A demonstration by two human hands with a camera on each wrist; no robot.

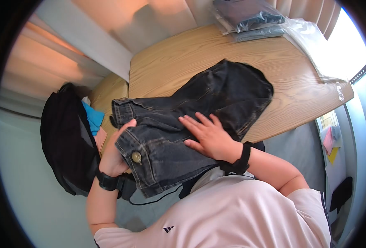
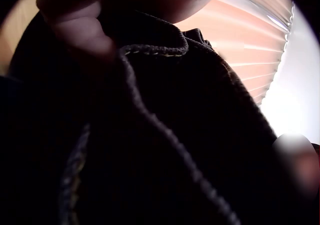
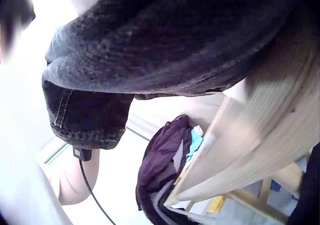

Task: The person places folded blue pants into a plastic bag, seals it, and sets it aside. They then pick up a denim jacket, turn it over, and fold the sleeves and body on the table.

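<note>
A pair of faded black denim jeans lies across the front of the wooden table, the waistband with its metal button to the left. My left hand grips the waistband, thumb over the upper edge and the other fingers mostly hidden beneath the cloth. In the left wrist view, fingers hold the dark fabric near a stitched edge. My right hand rests on the middle of the jeans with its fingers spread. From the right wrist view, denim hangs past the table's edge toward my body.
Clear bags with folded clothes lie at the back of the wooden table. Left of it, a dark heap of clothing hangs beside a blue cloth. A black cable runs from my left wrist.
</note>
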